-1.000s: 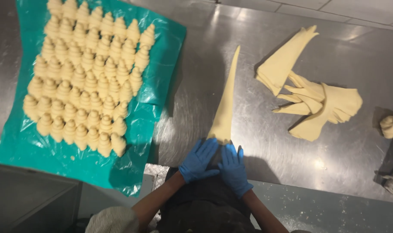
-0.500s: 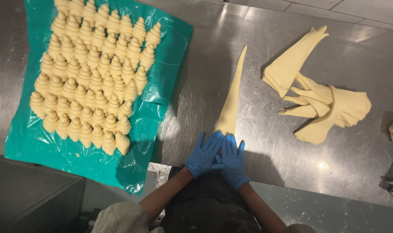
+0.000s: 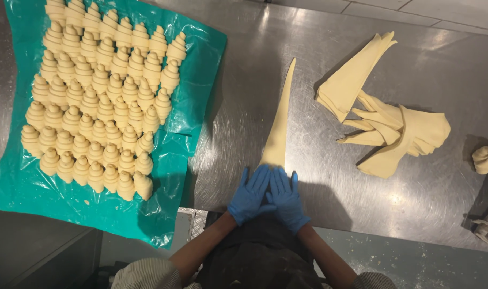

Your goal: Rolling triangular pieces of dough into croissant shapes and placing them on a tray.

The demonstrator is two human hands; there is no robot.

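Currently you are pressing both gloved hands flat, side by side with thumbs touching, on the wide end of the dough triangle (image 3: 278, 128), which is lying on the steel table (image 3: 244, 64) with its tip pointing away from you. Your left hand (image 3: 250, 195) and right hand (image 3: 285, 197) are lying open, palms down, clamped on nothing; whether a first fold is sitting under them cannot be told. Uneven pressure from one palm is likely to skew the roll, and a sticking base may tear the thin tip. The cut dough pile (image 3: 386, 120) is lying well apart to the right; the shaped croissants (image 3: 96, 101) are sitting in rows on the green plastic sheet (image 3: 195, 69) to the left.
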